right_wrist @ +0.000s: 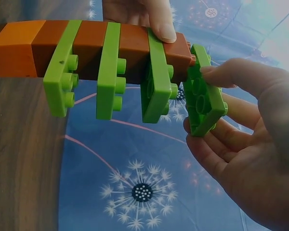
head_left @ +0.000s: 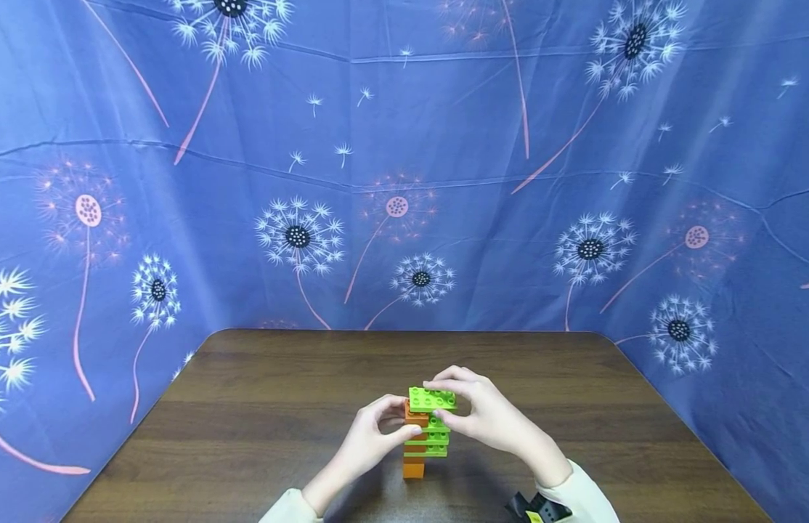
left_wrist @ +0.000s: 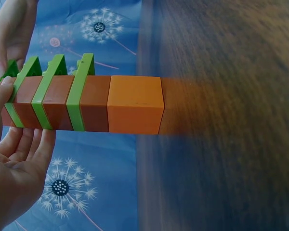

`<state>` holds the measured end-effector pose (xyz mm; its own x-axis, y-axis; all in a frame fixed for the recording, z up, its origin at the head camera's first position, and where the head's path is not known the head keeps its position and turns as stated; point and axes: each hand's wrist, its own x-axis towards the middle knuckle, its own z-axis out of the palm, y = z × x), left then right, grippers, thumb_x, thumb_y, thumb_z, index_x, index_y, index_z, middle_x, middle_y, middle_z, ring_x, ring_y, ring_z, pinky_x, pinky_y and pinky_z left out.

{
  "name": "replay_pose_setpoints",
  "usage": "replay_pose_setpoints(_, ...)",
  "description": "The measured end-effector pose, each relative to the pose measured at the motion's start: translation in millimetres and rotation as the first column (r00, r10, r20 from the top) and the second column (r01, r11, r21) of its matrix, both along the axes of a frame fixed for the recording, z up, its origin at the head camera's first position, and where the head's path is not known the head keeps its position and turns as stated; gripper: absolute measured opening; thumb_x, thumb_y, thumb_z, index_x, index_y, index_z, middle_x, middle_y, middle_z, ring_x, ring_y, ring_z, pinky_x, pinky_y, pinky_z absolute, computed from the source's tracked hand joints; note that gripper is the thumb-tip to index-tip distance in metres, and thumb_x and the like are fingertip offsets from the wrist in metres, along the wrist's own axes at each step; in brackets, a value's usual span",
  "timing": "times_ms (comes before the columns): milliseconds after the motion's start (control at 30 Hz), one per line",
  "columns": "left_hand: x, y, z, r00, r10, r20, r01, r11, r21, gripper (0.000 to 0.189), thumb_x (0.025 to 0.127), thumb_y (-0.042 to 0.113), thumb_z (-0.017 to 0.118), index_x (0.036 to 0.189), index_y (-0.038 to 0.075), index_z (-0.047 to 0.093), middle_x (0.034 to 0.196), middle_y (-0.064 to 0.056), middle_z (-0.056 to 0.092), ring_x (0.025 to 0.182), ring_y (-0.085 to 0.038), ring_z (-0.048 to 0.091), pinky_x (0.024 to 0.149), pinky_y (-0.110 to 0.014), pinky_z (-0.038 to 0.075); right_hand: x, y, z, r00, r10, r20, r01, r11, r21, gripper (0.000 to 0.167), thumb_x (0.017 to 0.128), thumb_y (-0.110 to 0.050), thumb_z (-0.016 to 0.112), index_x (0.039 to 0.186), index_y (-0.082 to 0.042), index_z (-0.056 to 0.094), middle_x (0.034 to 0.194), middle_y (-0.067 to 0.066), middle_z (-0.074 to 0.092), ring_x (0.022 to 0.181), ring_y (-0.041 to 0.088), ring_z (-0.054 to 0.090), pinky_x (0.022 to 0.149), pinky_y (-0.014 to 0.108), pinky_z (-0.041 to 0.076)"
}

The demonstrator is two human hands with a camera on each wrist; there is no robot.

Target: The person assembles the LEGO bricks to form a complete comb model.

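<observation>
An upright tower of toy building bricks stands on the table, with an orange brick (head_left: 414,471) at its foot. Above it, brown bricks (right_wrist: 89,50) alternate with three green plates (right_wrist: 106,86) that jut out to the right. My left hand (head_left: 373,434) grips the tower near its top, thumb on one side and fingers on the other. Between thumb and fingers, my right hand (head_left: 492,415) pinches another green plate (head_left: 433,399) over the topmost brown brick (right_wrist: 176,53). In the right wrist view, this plate tilts slightly, and the brown brick's studs show beside it.
The brown wooden table (head_left: 267,407) reaches back to a blue cloth (head_left: 444,145) printed with dandelions, which hangs behind it and along both sides. A black device (head_left: 538,507) sits by the right sleeve cuff.
</observation>
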<state>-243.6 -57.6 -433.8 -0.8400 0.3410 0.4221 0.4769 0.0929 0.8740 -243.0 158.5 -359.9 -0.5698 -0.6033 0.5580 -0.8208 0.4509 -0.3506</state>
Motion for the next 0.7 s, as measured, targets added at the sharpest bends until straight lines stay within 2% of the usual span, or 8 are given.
replay_pose_setpoints(233, 0.3, -0.2, 0.7, 1.0, 0.002, -0.002, -0.002, 1.0, 0.002, 0.033, 0.081, 0.021, 0.073, 0.11, 0.007, 0.062, 0.103, -0.01, 0.065, 0.096, -0.009, 0.063, 0.088, -0.025, 0.054, -0.7, -1.7, -0.7, 0.999, 0.022, -0.037, -0.022, 1.0, 0.007, 0.038, 0.076, -0.006, 0.074, 0.114, -0.008, 0.066, 0.104, 0.0, 0.063, 0.087, 0.009, 0.056, 0.066, 0.018, 0.046)
replay_pose_setpoints(400, -0.2, -0.3, 1.2, 1.0, -0.002, 0.0, 0.002, 1.0, 0.009, 0.035, 0.081, 0.022, 0.074, 0.11, 0.008, 0.062, 0.103, -0.009, 0.066, 0.096, -0.01, 0.063, 0.089, -0.025, 0.054, 0.7, -3.1, 1.6, 0.999, 0.04, -0.031, -0.039, 0.999, 0.021, 0.037, 0.078, -0.006, 0.072, 0.115, -0.007, 0.066, 0.103, 0.0, 0.062, 0.087, 0.01, 0.057, 0.066, 0.017, 0.045)
replay_pose_setpoints(567, -0.4, 0.3, 1.7, 1.0, 0.007, 0.008, -0.007, 1.0, 0.005, 0.034, 0.08, 0.015, 0.074, 0.11, 0.007, 0.061, 0.105, -0.009, 0.065, 0.096, -0.012, 0.064, 0.088, -0.026, 0.054, 1.3, -4.5, 2.9, 0.999, 0.047, -0.019, -0.046, 0.998, 0.03, 0.037, 0.079, -0.006, 0.071, 0.115, -0.007, 0.066, 0.101, 0.0, 0.061, 0.086, 0.009, 0.056, 0.065, 0.017, 0.045)
replay_pose_setpoints(633, 1.2, 1.0, 3.3, 1.0, 0.024, -0.007, -0.024, 1.0, 0.005, 0.04, 0.079, 0.011, 0.074, 0.115, 0.007, 0.058, 0.107, -0.01, 0.064, 0.095, -0.014, 0.064, 0.086, -0.026, 0.055, 1.1, -5.0, 2.7, 0.999, 0.044, -0.019, -0.043, 0.999, 0.03, 0.037, 0.078, -0.006, 0.072, 0.115, -0.007, 0.066, 0.101, -0.001, 0.061, 0.086, 0.009, 0.056, 0.066, 0.018, 0.047)
replay_pose_setpoints(700, 4.1, 1.8, 7.0, 0.997, 0.037, -0.061, -0.035, 0.999, 0.02, 0.048, 0.077, 0.006, 0.075, 0.12, 0.005, 0.053, 0.111, -0.013, 0.062, 0.096, -0.018, 0.063, 0.083, -0.029, 0.057, 0.5, -5.6, 2.5, 0.999, 0.04, -0.023, -0.039, 0.999, 0.029, 0.037, 0.077, -0.007, 0.073, 0.114, -0.007, 0.067, 0.1, -0.002, 0.061, 0.087, 0.008, 0.057, 0.067, 0.018, 0.047)
